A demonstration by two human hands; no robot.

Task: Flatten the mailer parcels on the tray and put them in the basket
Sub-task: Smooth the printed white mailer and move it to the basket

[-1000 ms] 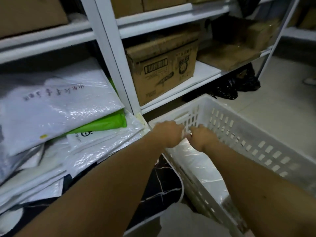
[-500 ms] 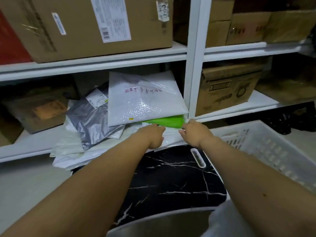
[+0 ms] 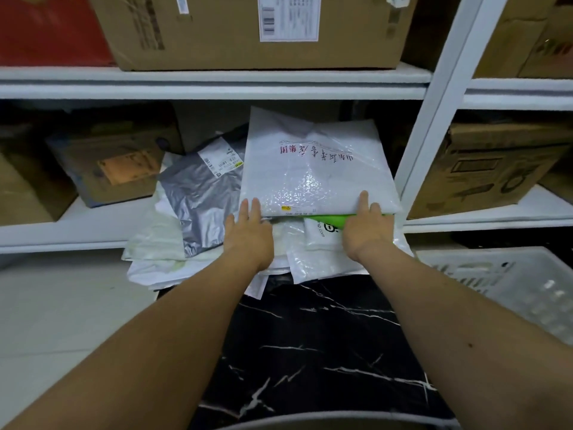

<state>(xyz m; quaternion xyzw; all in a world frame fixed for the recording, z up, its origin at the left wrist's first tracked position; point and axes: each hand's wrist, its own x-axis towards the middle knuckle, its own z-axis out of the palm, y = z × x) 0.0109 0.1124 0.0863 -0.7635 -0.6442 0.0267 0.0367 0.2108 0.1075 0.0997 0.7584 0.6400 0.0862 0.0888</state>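
Note:
A white bubble mailer (image 3: 313,169) with red writing lies on top of a pile of mailers, over a green mailer (image 3: 328,219). The pile sits at the far end of the black marble-patterned tray (image 3: 310,342) and leans into the lower shelf. My left hand (image 3: 248,234) lies flat with fingers spread, its fingertips touching the mailer's near left edge. My right hand (image 3: 366,226) rests its extended fingers on the mailer's near right corner; its thumb is hidden. The white slotted basket (image 3: 511,283) stands to the right of the tray.
A grey mailer (image 3: 201,200) and several white ones spread to the left of the pile. Cardboard boxes (image 3: 254,29) fill the white shelves above and at both sides. A white shelf upright (image 3: 424,125) stands just right of the pile. Pale floor lies left.
My view swung left from the basket to the shelf. Both hands left the basket, moved to the pile and spread their fingers against the top white mailer.

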